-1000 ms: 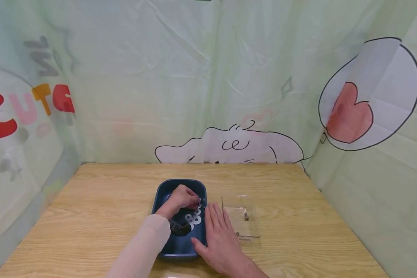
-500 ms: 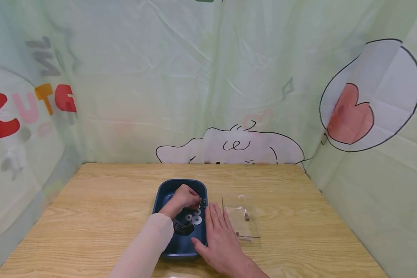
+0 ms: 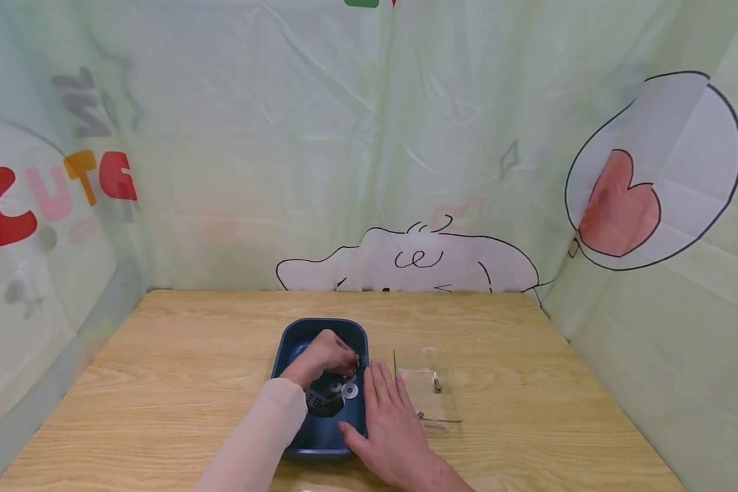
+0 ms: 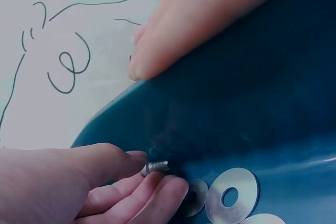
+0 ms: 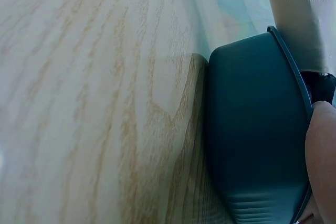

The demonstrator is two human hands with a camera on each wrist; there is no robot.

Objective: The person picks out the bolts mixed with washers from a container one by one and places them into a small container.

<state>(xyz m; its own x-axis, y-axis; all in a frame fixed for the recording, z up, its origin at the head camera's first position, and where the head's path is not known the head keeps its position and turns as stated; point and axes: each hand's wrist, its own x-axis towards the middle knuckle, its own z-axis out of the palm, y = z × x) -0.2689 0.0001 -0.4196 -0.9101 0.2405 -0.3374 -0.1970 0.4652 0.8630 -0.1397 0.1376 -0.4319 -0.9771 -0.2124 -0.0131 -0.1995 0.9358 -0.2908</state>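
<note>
In the head view, a deep blue plastic bin [image 3: 324, 437] stands on the table with my left hand [image 3: 329, 354] reaching inside, near its right wall. The left wrist view shows a short threaded metal bolt [image 4: 157, 166] pinched between that hand's thumb and fingers. Beside the fingertips lie several flat metal washers [image 4: 231, 196] on the bin floor, partly hidden by the hand. My right hand [image 3: 393, 427] rests along the bin's right rim with fingers straight and thumb spread. From the right wrist, part of this hand shows over the bin's edge [image 5: 294, 66].
A clear plastic tray [image 3: 415, 393] lies right of the bin, beside my right hand. In it are a small metal bolt [image 3: 437, 384] and another small metal piece [image 3: 421, 415]. The wooden table [image 3: 529, 410] ends at a printed curtain [image 3: 234, 171] behind.
My left hand has shifted slightly right and toward me inside the bin, covering more of the washers. The right hand keeps its place on the rim.
</note>
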